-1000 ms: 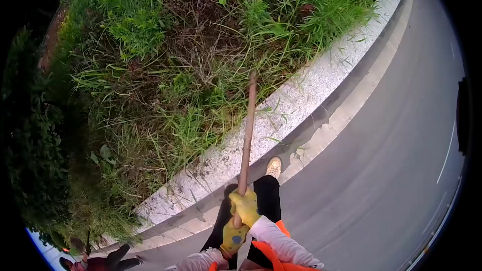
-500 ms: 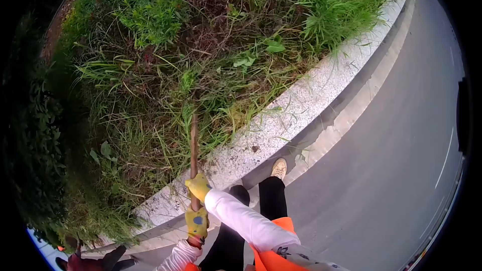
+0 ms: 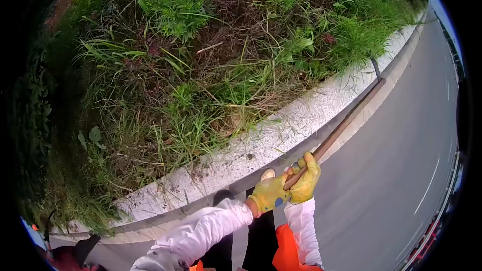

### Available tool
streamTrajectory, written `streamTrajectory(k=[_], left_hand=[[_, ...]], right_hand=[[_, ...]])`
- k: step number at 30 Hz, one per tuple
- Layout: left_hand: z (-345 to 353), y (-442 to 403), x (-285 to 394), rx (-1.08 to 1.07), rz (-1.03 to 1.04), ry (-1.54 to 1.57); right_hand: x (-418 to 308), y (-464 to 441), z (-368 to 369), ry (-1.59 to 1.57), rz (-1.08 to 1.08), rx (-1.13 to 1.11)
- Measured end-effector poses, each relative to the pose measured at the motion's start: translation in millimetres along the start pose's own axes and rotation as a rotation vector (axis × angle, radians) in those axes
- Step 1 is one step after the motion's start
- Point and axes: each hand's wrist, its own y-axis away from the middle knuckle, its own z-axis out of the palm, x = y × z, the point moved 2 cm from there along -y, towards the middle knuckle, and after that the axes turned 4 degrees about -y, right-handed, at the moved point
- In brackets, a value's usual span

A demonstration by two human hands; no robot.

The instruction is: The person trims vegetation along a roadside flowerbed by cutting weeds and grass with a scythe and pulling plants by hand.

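Observation:
Both of my hands wear yellow gloves with blue patches and are wrapped round the wooden handle of a hoe [image 3: 346,123]. My left hand [image 3: 271,193] grips near the handle's lower end, and my right hand [image 3: 305,180] closes just above it. The handle slants up to the right over the curb and gutter. At its far end the thin dark metal head [image 3: 376,68] is seen edge-on, above the pale curb beside the grass. My shoe tip [image 3: 268,174] shows behind the left glove.
A speckled stone curb [image 3: 296,120] curves between the weedy bank [image 3: 201,80] and the grey road [image 3: 381,170]. Pulled grass and dry stalks lie along the bank's edge. Another person in dark red [image 3: 65,258] is at the bottom left.
The hoe has swung from the weeds ahead to the right, over the curb, and its head has come into view. Both hands moved right with it, still gripping. The view has shifted slightly.

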Motion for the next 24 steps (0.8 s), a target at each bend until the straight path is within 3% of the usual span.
streamTrajectory(k=[3,4,5,6,7,8,10,11,14,15,17,19,23,24], left_hand=[[-63,-59,-7,-0.024,0.207,-0.222],[-66,-51,-50,-0.011,0.182,0.052],[-69,-31,-106,0.007,0.153,0.333],[-72,17,-148,0.147,0.183,0.177],[-73,97,-163,0.15,-0.272,0.433],[-74,181,-176,0.283,-0.722,0.732],[-48,325,-153,0.694,-1.126,0.624],[-52,355,-133,0.77,-0.93,0.471],[-48,331,-101,0.687,-1.008,0.582],[-41,305,-96,0.638,-1.016,0.654],[-15,255,-87,0.663,-0.828,0.843],[23,227,-79,0.672,-0.798,1.106],[39,220,-55,0.467,-0.744,0.975],[40,219,-54,0.472,-0.56,0.582]], right_hand=[[18,-51,26,-0.237,-0.09,0.036],[38,-47,54,-0.229,-0.136,0.079],[73,-34,74,-0.152,-0.035,0.11],[112,6,92,0.029,0.143,-0.08],[206,20,68,0.343,0.247,-0.162],[270,79,55,0.674,0.297,-0.435],[304,191,23,0.698,0.684,-0.499],[318,249,7,0.728,0.87,-0.535],[276,226,9,0.607,0.845,-0.67],[271,195,7,0.726,0.852,-0.779],[252,147,-1,0.602,0.7,-0.743],[191,125,13,0.587,0.751,-0.645],[142,117,-24,0.517,0.684,-0.445],[139,119,-38,0.465,0.651,-0.354]])
